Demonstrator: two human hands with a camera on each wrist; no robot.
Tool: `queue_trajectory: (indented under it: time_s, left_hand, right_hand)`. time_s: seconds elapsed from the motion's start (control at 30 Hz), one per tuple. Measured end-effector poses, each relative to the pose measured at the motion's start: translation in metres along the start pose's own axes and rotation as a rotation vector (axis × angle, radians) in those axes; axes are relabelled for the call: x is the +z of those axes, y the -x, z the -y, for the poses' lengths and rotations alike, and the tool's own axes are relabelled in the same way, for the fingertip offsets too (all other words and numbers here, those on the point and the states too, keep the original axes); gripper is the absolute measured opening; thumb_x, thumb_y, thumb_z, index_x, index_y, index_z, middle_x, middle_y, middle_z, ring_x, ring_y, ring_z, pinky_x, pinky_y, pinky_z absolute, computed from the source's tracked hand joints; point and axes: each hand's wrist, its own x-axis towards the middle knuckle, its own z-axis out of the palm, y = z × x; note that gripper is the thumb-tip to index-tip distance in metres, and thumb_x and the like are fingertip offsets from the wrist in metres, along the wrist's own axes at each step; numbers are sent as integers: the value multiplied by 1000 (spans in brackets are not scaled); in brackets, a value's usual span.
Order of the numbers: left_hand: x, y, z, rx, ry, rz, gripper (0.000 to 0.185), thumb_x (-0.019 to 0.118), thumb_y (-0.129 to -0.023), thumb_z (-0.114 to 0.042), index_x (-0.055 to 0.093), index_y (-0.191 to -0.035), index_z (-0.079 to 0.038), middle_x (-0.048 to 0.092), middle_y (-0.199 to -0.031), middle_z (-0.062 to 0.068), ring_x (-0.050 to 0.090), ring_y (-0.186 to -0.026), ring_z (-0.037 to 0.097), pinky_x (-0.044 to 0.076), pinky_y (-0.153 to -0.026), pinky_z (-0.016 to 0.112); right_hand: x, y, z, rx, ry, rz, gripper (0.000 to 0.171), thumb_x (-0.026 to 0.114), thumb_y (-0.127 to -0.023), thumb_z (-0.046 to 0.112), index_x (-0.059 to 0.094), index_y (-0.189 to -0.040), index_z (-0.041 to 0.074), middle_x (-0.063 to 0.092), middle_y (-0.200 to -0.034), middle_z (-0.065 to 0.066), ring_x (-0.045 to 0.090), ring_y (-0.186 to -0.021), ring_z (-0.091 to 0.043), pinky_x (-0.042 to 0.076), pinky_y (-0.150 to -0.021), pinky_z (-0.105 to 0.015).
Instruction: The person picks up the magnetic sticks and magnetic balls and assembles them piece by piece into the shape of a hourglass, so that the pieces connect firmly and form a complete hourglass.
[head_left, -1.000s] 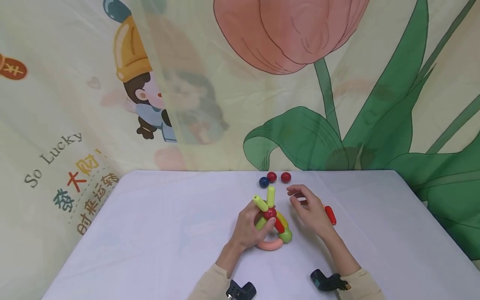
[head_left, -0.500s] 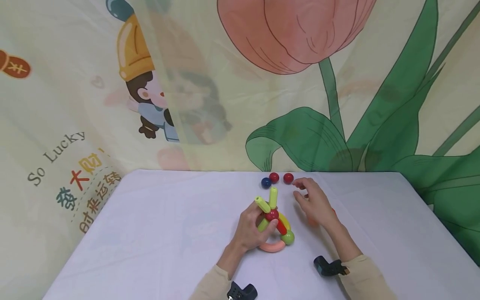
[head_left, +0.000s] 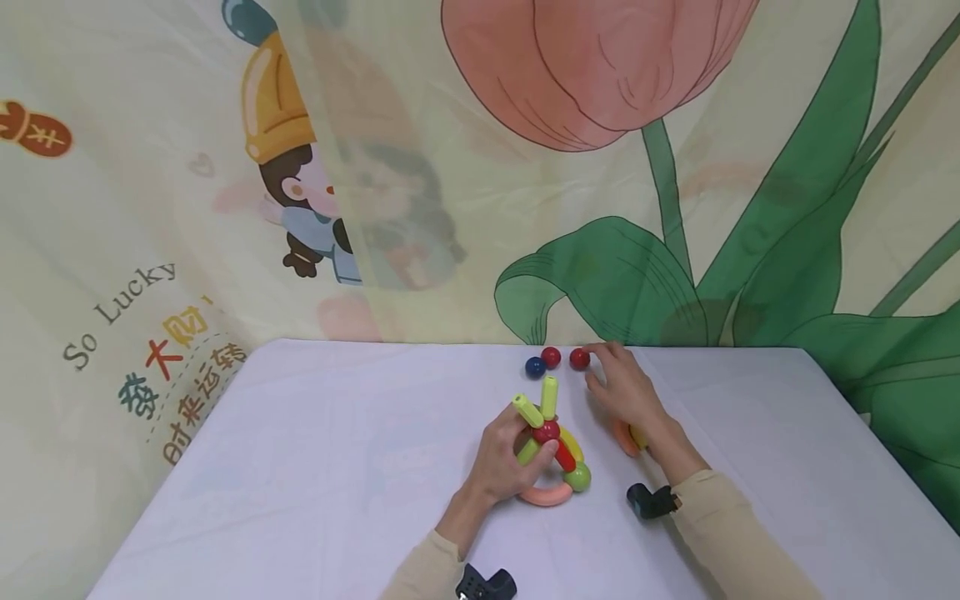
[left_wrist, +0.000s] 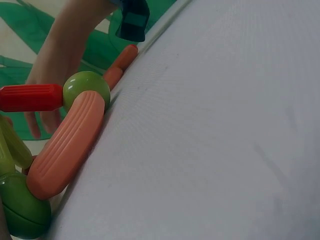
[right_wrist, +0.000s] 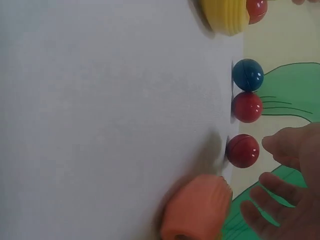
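My left hand (head_left: pixel 501 457) grips a ball-and-stick toy structure by its left side. It has a red ball (head_left: pixel 547 431) at the top, two light green sticks (head_left: pixel 549 397) pointing up, and a red stick (head_left: pixel 565 455). Lower down are a light green ball (head_left: pixel 578 477) and a curved salmon piece (head_left: pixel 547 495). In the left wrist view, a darker green ball (left_wrist: pixel 25 205) joins that piece's other end. My right hand (head_left: pixel 626 392) hovers just right of a loose red ball (head_left: pixel 580 358), fingers relaxed. A small gap separates fingertip and ball (right_wrist: pixel 243 150) in the right wrist view.
Another red ball (head_left: pixel 551 357) and a blue ball (head_left: pixel 536 367) lie together near the white table's (head_left: pixel 337 450) back edge. A curved orange piece (head_left: pixel 625 438) and a yellow piece (head_left: pixel 639 437) lie beneath my right forearm. A printed cloth hangs behind.
My right hand has moved forward toward the far edge, coming close to the rightmost red ball. My left hand keeps its hold on the structure. The whole head view has shifted slightly.
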Motion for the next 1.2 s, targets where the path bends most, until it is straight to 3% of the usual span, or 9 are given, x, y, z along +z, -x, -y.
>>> queue_trajectory:
  time_s: [0.2,0.47,0.87,1.2]
  left_hand:
    - [-1,-1,-2,-15,10,8,26,64,-86,-19,58,-110,-9,59,-106,3,61,-99,10,52,-83,17]
    - [-1,0,1,2,-7,-1,26,64,-86,-20,59,-109,-10,59,-104,3,61,-97,9,52,-83,17]
    - [1,0,-1,-39,26,16,29,66,-84,-18,56,-111,-11,58,-107,2,61,-100,10,52,-84,18]
    - [1,0,-1,-49,44,12,26,65,-85,-18,57,-109,-11,58,-105,2,60,-100,9,52,-84,17]
  right_hand:
    - [4,-11,1,-12,51,31,53,59,-89,12,42,-139,7,40,-138,-24,45,-123,-42,44,-95,-58]
    - [11,-23,5,34,10,74,53,58,-90,12,41,-140,9,37,-141,-23,43,-126,-42,42,-97,-58]
    - [18,-27,-5,60,-35,63,43,58,-90,9,47,-132,7,46,-129,-22,51,-114,-37,46,-95,-52]
    - [17,-24,-8,56,-140,41,36,56,-91,12,51,-126,6,51,-118,-18,54,-103,-32,48,-93,-47]
